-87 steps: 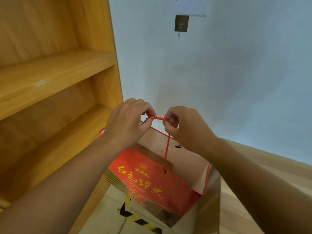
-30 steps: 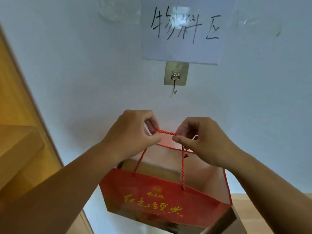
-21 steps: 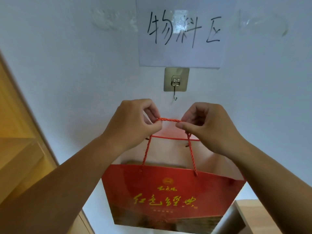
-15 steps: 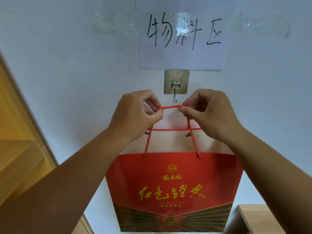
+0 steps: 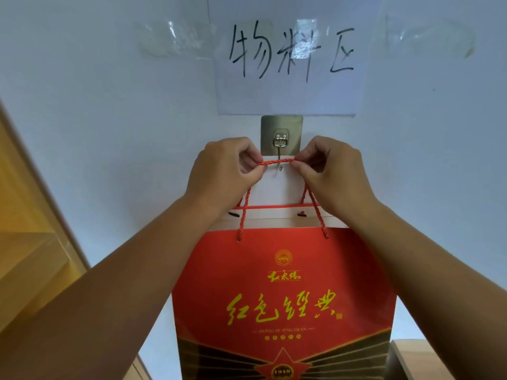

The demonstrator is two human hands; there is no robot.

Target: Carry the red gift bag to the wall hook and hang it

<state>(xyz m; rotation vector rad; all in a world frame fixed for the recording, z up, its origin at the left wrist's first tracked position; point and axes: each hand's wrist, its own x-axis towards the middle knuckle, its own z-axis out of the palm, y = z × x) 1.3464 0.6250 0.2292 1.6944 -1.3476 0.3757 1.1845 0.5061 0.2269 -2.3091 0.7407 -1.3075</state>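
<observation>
The red gift bag (image 5: 285, 292) with yellow lettering hangs flat against the white wall, held up by its red rope handle (image 5: 277, 162). My left hand (image 5: 222, 171) pinches the rope's left end and my right hand (image 5: 332, 171) pinches its right end, stretching it level. The rope crosses in front of the metal wall hook (image 5: 280, 144), just above the hook's tip; whether it rests on the hook I cannot tell. The hook sits on a square adhesive plate below a paper sign.
A white paper sign (image 5: 288, 56) with black handwriting is taped above the hook. A wooden shelf unit (image 5: 30, 242) stands at the left edge. A wooden surface corner (image 5: 411, 357) shows at the lower right.
Both hands have lifted the bag from below the hook up to hook height. The rope now lies across the hook's shaft, and the bag faces me flat.
</observation>
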